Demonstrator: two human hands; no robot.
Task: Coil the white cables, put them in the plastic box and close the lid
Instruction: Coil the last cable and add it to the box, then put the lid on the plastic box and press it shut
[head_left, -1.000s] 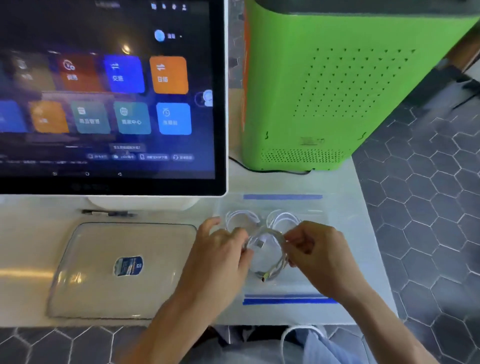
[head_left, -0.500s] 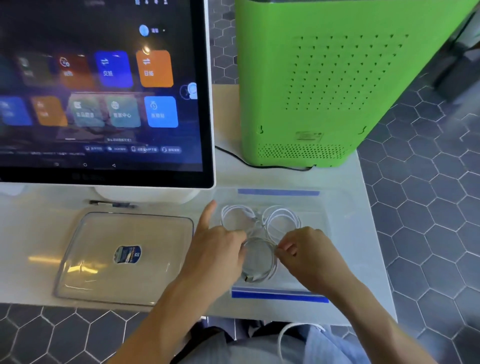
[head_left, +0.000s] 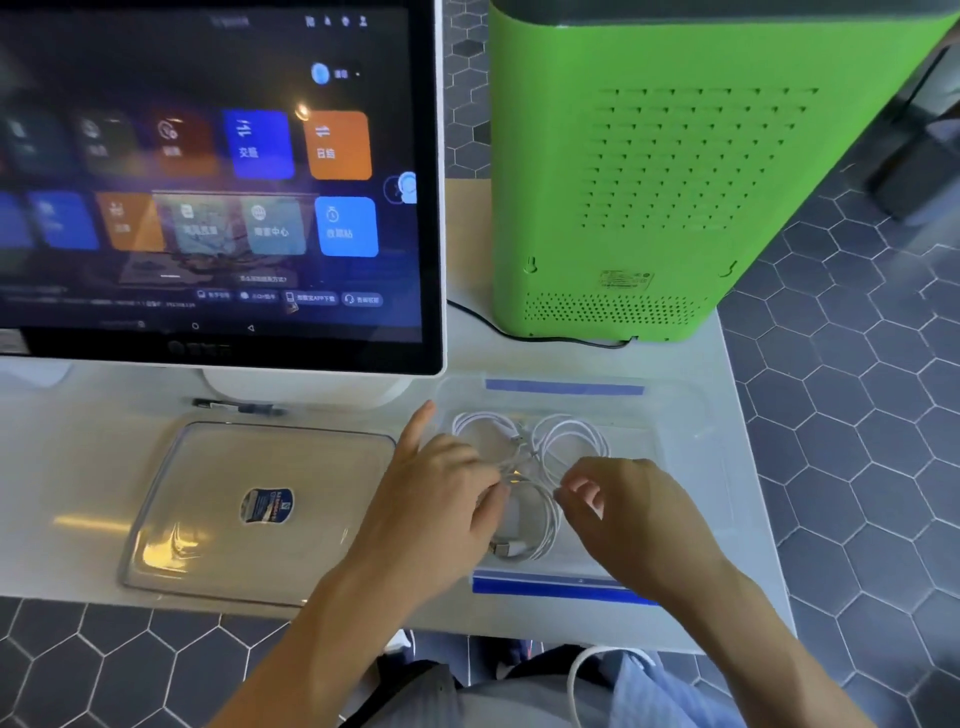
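A clear plastic box (head_left: 681, 457) with blue clips stands on the white table, right of centre. Two coiled white cables lie at its back, one on the left (head_left: 480, 434) and one on the right (head_left: 574, 441). A third coil (head_left: 540, 530) lies at the front of the box. My left hand (head_left: 441, 499) holds this front coil's left edge with curled fingers, its index finger sticking out. My right hand (head_left: 628, 514) hovers just right of the coil, fingers loosely curled and holding nothing. The clear lid (head_left: 260, 519), with a blue sticker, lies flat to the left of the box.
A large touchscreen monitor (head_left: 218, 182) stands behind the lid, with a black pen (head_left: 236, 407) at its foot. A green machine (head_left: 649, 171) stands behind the box, a black cord running from it. The table's right edge drops to a hexagon-tiled floor (head_left: 857, 467).
The third coil, held up between both hands a second ago, has come down into the front of the box. My right hand has let go of it and drawn slightly away.
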